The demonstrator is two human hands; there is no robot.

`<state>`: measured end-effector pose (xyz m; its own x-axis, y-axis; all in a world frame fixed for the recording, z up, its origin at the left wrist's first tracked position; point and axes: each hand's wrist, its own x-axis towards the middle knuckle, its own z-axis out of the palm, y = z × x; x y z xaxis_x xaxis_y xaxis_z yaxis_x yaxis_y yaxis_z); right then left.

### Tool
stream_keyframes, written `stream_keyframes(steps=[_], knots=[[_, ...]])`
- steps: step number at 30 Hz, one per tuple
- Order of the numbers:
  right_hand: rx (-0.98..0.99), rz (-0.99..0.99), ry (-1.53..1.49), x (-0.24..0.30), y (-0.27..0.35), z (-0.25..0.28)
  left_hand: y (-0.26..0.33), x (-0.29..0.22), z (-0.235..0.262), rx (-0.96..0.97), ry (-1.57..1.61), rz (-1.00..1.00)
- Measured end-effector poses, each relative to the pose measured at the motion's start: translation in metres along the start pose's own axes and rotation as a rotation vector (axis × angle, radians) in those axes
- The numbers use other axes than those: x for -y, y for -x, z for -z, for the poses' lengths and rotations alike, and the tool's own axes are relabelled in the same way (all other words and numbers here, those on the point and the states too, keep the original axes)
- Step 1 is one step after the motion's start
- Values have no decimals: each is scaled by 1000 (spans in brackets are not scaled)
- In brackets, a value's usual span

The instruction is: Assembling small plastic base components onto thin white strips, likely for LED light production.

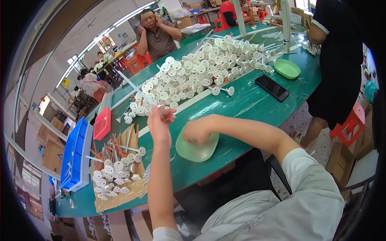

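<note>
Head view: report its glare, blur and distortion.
Head view: pale glare on the green tabletop; head view: the right hand at the green bowl looks slightly blurred; head view: ceiling lights glow nearly white; head view: fisheye bends the tabletop's edge and blackens the corners.

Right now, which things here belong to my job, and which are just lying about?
Likely the job:
- pale strip in left hand
- green dish at right hand
- heaped white disc-ended pieces

Untouched, probably lying about:
- black phone
- red tray
- blue bin
</note>
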<state>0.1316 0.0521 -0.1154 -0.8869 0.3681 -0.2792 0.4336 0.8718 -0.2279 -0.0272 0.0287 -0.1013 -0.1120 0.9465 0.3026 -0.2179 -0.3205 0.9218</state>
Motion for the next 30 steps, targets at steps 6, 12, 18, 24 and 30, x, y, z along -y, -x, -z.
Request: stream_keyframes(steps=[6, 12, 18, 24, 30], knots=[[-88, 182, -225, -19, -7, -17, 16, 42, -1, -35, -125, 14], [-227, 216, -367, -10, 13, -15, 34, 41, -6, 15, -100, -59], [-551, 153, -685, -8, 16, -15, 39, 45, -12, -64, -20, -61], [-782, 144, -734, -3, 13, -15, 37, 40, -7, -86, 129, -91], [-1029, 34, -853, -1, 4, -22, 38, 36, -4, -30, 332, -83]])
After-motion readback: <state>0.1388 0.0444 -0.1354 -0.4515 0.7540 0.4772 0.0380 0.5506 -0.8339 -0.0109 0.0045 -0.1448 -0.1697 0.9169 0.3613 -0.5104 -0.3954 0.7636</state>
